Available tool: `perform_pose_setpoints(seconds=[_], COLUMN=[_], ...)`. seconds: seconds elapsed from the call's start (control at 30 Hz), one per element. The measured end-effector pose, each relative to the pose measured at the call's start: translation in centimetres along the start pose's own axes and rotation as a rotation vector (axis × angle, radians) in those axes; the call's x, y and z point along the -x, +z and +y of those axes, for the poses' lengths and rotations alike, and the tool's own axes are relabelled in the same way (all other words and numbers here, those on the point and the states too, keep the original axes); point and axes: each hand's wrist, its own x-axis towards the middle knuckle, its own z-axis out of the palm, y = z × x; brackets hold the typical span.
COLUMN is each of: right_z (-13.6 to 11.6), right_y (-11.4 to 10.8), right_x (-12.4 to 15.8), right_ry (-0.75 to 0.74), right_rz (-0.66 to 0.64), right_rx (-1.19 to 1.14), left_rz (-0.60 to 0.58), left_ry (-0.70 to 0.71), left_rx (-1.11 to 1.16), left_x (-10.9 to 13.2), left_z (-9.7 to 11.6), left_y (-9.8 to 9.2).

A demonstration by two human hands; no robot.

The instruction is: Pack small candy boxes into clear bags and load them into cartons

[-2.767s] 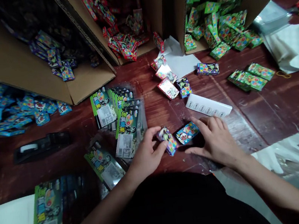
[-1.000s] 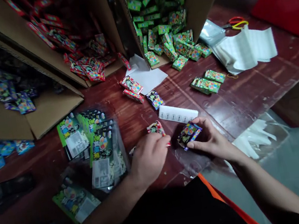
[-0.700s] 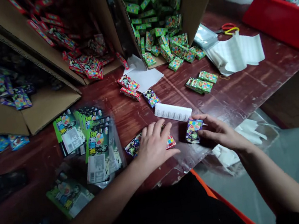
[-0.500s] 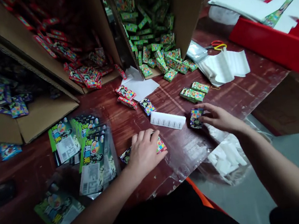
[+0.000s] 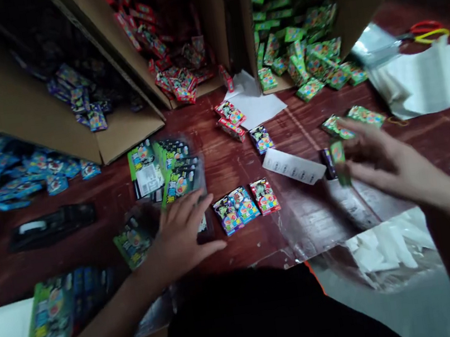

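Observation:
My right hand (image 5: 380,162), blurred by motion, pinches a small green candy box (image 5: 339,162) between thumb and fingers above the table. Just beside it a dark purple box (image 5: 328,163) touches or nearly touches the end of a white strip with printed circles (image 5: 292,165). My left hand (image 5: 184,233) is open, fingers spread, over the green-and-black printed bags (image 5: 179,178). To its right lie a purple box (image 5: 228,217) and a blue box (image 5: 245,205) side by side, with a red box (image 5: 265,196) slightly apart.
Cardboard cartons of blue, purple, red (image 5: 182,82) and green boxes (image 5: 297,62) line the back. Loose red boxes (image 5: 231,119) and a purple box (image 5: 262,139) lie by white paper (image 5: 257,101). Scissors (image 5: 428,31) are at right; a black object (image 5: 53,225) lies left.
The view has swung left. My left hand has moved off the boxes, uncovering the purple, blue and red ones. My right hand has let go of a dark box and taken a green one.

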Motion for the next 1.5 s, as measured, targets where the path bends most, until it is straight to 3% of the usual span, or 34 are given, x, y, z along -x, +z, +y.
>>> perform_pose_setpoints(seconds=[0.1, 0.2, 0.27, 0.33, 0.43, 0.53, 0.73, 0.87, 1.03, 1.2, 1.33, 1.5], right_z=[-3.0, -4.0, -3.7, -3.1, -2.4, -1.7, -0.5, -2.2, -6.4, -8.2, -8.4, -8.0], right_y=[4.7, 8.9, 10.0, 9.5, 8.0, 7.9, 9.5, 10.7, 14.8, 18.1, 18.5, 17.5], right_x=[2.6, 2.7, 2.3, 2.3, 2.9, 3.2, 1.9, 0.1, -2.8, -4.0, -3.3, -3.1], right_ry=[0.038, 0.107, 0.124, 0.085, -0.151, -0.344, -0.367, -0.434, -0.648, -0.724, -0.715, -0.704], right_rz=[-0.107, -0.039, 0.019, 0.039, -0.08, -0.23, -0.207, -0.151, -0.205, -0.301, -0.318, -0.286], right_rx=[0.065, 0.18, 0.243, 0.288, 0.315, 0.299, 0.299, 0.374, 0.414, 0.445, 0.436, 0.31], left_rz=[-0.205, -0.356, -0.395, -0.398, -0.378, -0.326, -0.115, -0.044, -0.073, -0.108, -0.056, -0.005], left_ry=[0.096, 0.144, 0.169, 0.176, 0.126, 0.079, 0.013, -0.086, -0.321, -0.313, -0.329, -0.316], left_rx=[-0.082, -0.112, -0.126, -0.148, -0.12, -0.047, 0.067, 0.116, 0.191, 0.232, 0.219, 0.206], left_x=[5.9, 9.8, 10.7, 10.8, 10.3, 10.1, 10.5, 10.2, 9.6, 9.8, 10.2, 10.4], left_z=[-4.3, -6.9, -7.5, -7.6, -7.2, -6.6, -4.2, -1.7, 0.8, 2.2, 2.9, 3.3], left_y=[-1.0, -1.1, -0.9, -0.7, -0.8, -1.0, -0.4, 0.5, 1.8, 2.9, 3.4, 3.9])
